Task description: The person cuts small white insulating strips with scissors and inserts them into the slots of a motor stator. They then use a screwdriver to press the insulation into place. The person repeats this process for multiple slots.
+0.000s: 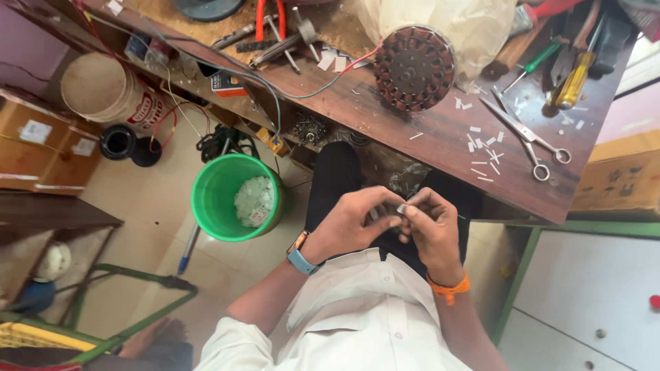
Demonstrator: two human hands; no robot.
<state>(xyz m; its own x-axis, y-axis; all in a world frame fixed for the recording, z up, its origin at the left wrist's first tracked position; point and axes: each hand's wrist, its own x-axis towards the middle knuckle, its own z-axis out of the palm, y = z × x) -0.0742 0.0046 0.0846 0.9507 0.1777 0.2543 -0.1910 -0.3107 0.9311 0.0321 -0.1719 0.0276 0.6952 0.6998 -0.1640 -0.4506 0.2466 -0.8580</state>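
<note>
Closest in, the person in a white shirt holds both hands together over the lap. The left hand (350, 223), with 1 blue watch (302, 260) at the wrist, and the right hand (430, 227), with 1 orange thread band (448, 288), each have fingertips pressed together on 1 small pale strip (401, 208), pinched between them just below the bench edge. What the strip is made of is too small to tell.

Beside the left arm on the floor stands 1 green bucket (214, 199) with white scraps inside, and 1 blue pen (187, 251) lies next to it. A green metal frame (134, 302) sits lower left.

Farther off runs the wooden workbench (426, 137). On it rests 1 round copper-wound stator (414, 67), leaning against a clear plastic bag (474, 27). 1 pair of steel scissors (529, 137) lies to its right among scattered white paper slips (485, 148). Beyond are 2 screwdrivers, 1 green-handled (533, 63) and 1 yellow-handled (576, 79), well apart from the hands. At the far edge lie red-handled pliers (270, 17).

On the far left floor sit 1 pale bucket (103, 89) and 1 black round piece (118, 141).
</note>
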